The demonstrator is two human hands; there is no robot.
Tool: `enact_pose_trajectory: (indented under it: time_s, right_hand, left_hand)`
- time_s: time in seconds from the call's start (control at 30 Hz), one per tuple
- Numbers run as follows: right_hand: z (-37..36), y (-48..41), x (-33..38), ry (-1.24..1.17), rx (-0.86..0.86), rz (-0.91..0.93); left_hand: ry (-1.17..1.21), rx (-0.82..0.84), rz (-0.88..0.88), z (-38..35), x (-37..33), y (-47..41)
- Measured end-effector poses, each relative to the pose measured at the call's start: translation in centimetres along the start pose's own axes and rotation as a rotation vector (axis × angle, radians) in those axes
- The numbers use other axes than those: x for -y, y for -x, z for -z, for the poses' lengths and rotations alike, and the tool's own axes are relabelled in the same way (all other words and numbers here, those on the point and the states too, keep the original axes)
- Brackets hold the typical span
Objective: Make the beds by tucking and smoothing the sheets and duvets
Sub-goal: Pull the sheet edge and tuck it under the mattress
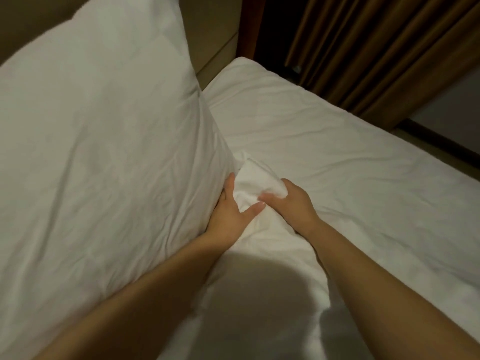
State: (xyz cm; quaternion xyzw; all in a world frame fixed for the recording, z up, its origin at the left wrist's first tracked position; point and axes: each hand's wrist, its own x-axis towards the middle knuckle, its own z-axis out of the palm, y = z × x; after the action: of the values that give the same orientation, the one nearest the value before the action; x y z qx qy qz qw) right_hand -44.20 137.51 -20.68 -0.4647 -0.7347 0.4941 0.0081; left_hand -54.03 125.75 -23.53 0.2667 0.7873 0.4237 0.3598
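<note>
- The sheet [324, 152] on the bed [405, 149] lies mostly flat on the right side. It has many small creases, so it looks spread out but not yet smoothed.
- Both hands meet in the middle at a bunch of white cloth [253, 183]. The bunch sits right where the big pillow [104, 126] touches the sheet.
- The left hand [228, 211] has its grip clamped on the left side of the bunch, with the thumb on the near side.
- The right hand [293, 201] has its grip clamped on the right side, with the fingers curled over the top.
- I cannot tell if the bunch is part of the pillow's cover or part of the sheet.
- I think the job is about half done. The bunch needs tucking or pulling flat, and the creases need smoothing. No duvet shows here.
- The pillow is tall and puffy and covers the left side of the bed. It gets in the way of the sheet under it.
- A beige headboard [213, 35] is far behind the pillow. A brown curtain [363, 48] hangs at the far right, close to the bed's far edge.
- A dark shadow [259, 294] falls on the near sheet between the arms.
</note>
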Motion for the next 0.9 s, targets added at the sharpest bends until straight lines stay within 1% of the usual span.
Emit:
enact_pose_trajectory:
  time_s: [0.1,0.13,0.23,0.33,0.43,0.5,0.57,0.67,0.77,0.83,0.9]
  right_hand:
    - [1.9,4.1,0.8,-0.093,-0.053,0.045]
    - [2.6,5.5,1.2,-0.120,-0.073,0.062]
    - [4.8,9.8,2.3,-0.171,-0.112,0.100]
    - [7.1,15.2,3.7,-0.167,-0.149,0.103]
    - [9.1,21.6,5.4,-0.006,-0.245,0.178]
    - [9.3,25.6,6.7,0.036,-0.345,0.227]
    - [8.5,28.5,7.5,0.160,-0.409,0.212]
    - [7.4,31.1,7.5,0.420,-0.486,0.158]
    - [7.5,33.1,7.3,0.496,-0.472,0.161]
    - [7.9,34.1,7.6,0.533,-0.441,0.154]
    - [8.4,34.6,8.5,0.631,-0.411,0.095]
  left_hand:
    - [0.155,0.125,-0.030,0.8,-2.3,1.3]
    - [0.166,0.167,-0.038,1.1,-3.1,1.8]
    - [0.123,0.242,-0.050,1.9,-6.2,4.9]
    - [0.066,0.229,-0.108,1.7,-9.7,9.9]
    - [0.009,0.158,-0.165,0.9,-12.3,15.3]
    - [-0.011,0.138,-0.184,0.0,-13.2,18.3]
    - [0.004,0.142,-0.214,-0.8,-13.9,20.9]
    - [0.024,0.142,-0.243,-1.3,-14.2,23.4]
    - [-0.004,0.147,-0.261,-0.9,-13.9,24.4]
    - [-0.012,0.188,-0.259,-0.4,-13.8,24.5]
    - [-0.012,0.249,-0.234,-0.1,-13.9,24.5]
